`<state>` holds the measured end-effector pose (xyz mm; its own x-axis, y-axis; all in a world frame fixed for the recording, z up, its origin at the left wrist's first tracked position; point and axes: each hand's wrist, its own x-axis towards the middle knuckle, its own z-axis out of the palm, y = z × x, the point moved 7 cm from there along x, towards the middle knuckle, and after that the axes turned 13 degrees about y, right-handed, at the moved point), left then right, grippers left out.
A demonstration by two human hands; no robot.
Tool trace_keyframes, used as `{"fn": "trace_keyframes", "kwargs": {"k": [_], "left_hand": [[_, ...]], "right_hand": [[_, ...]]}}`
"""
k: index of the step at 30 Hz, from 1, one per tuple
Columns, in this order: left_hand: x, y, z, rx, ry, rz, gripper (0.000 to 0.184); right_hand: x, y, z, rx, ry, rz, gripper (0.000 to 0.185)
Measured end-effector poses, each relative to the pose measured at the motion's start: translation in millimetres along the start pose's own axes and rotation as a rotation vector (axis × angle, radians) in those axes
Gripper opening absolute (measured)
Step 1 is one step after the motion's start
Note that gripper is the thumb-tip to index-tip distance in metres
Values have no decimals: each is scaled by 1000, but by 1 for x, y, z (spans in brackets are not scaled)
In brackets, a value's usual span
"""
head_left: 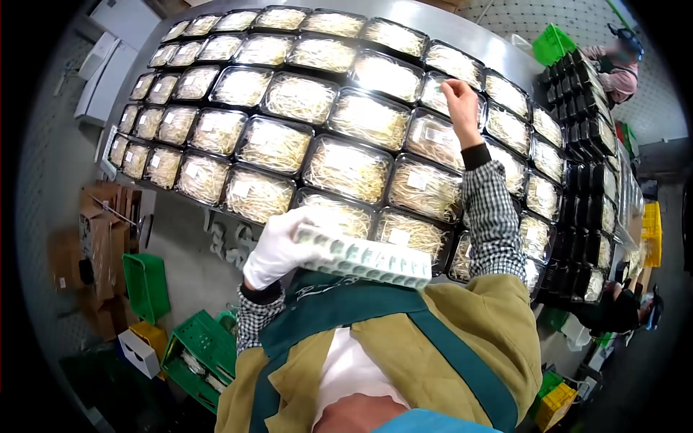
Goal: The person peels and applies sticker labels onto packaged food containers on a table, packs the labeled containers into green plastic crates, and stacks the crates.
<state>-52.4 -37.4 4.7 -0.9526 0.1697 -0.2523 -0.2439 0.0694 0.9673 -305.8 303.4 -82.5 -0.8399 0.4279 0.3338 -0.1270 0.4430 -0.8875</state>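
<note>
My left hand, in a white glove, grips one end of a long white strip of labels with rows of green print, in front of my apron. Bare and stretched forward, my right hand has its fingertips pinched together over a black tray of bean sprouts. Whatever lies between those fingertips is too small to make out. Around both hands stand rows of black trays filled with pale sprouts, such as the nearby tray. Many carry a small white label on top.
The trays cover a metal table. Tall stacks of black trays stand at its right end. Two people are beyond them, one at the upper right. Green crates and cardboard boxes sit on the floor to the left.
</note>
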Motion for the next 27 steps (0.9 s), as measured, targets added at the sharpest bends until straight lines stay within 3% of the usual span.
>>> {"fn": "trace_keyframes", "kwargs": {"k": [1, 3, 5, 8, 11, 13, 15, 17, 21, 23, 24, 26, 27], "left_hand": [[-4, 3, 1, -163, -43, -78, 44], [-10, -2, -10, -126, -14, -116, 47], [-14, 9, -19, -78, 46, -27, 43], [-26, 8, -45, -210, 228, 21, 39], [-39, 4, -72, -310, 347, 101, 43], [-42, -4, -86, -397, 427, 135, 46], [-38, -8, -94, -402, 468, 183, 47], [-30, -15, -98, -392, 500, 184, 45], [-22, -6, -90, -376, 528, 187, 40], [-25, 0, -90, -377, 529, 196, 35], [-30, -1, -90, -388, 545, 180, 34], [-40, 0, -94, -359, 555, 222, 30], [-43, -3, -97, -322, 594, 211, 29]], "right_hand": [[12, 28, -7, -154, 91, 11, 25], [17, 44, -8, -317, 163, 0, 29], [7, 49, 2, -536, 115, -48, 33], [3, 39, -5, -763, 253, -352, 38], [-3, 45, -41, -572, 250, -193, 31], [-27, 53, -55, -410, 109, 194, 34], [-75, 30, -59, -251, -78, 401, 30], [-97, 37, -58, -340, 29, 71, 28], [-126, -2, -46, -704, 196, -267, 21], [-122, -6, -49, -821, 204, -273, 21], [-122, -5, -55, -736, 214, -226, 22], [-123, -10, -53, -454, 147, -151, 20], [-134, -21, -36, -161, -43, 66, 19]]}}
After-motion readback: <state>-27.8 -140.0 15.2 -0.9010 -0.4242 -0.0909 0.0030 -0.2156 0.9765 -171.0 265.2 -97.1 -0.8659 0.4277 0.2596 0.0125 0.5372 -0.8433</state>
